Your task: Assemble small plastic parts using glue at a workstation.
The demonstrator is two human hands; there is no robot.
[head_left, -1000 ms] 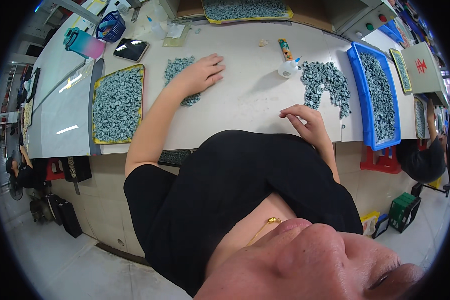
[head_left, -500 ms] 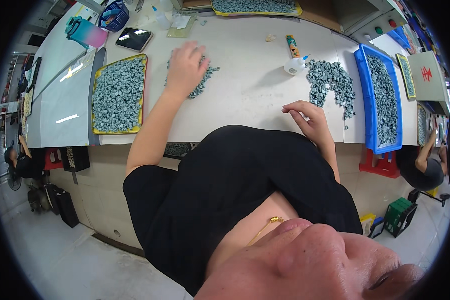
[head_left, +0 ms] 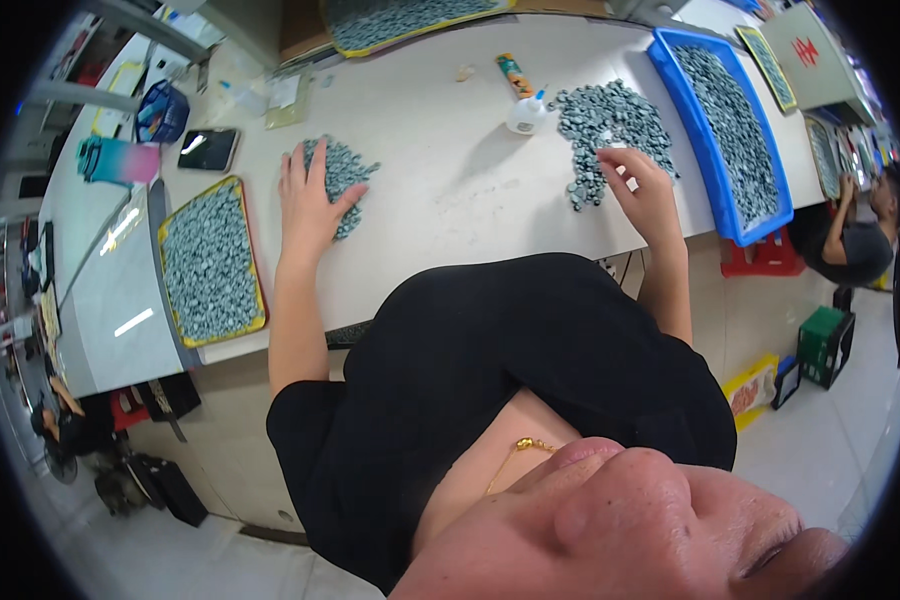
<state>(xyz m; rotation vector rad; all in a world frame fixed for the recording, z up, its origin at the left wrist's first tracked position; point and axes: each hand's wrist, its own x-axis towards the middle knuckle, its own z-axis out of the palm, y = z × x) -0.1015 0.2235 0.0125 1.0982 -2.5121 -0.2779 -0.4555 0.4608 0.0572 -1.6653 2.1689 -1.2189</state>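
My left hand lies open with spread fingers at the left side of a small heap of grey-green stone-like pieces. Its thumb reaches over the heap's lower part. On the right, my right hand hovers at the lower edge of a larger spread of the same pieces. Its thumb and forefinger curl toward each other in a pinch; anything between the tips is too small to make out. A white squeeze bottle with a blue tip stands left of that spread, near a printed tube.
A yellow-rimmed tray of pieces lies left; a blue bin holds more at right. A phone, a teal-pink bottle and a blue basket stand far left. Another person sits at far right.
The whole view has shifted and tilted. My left hand has moved from above the heap to its left side. My right hand has come from the table's near part to the right spread, fingers drawing together.
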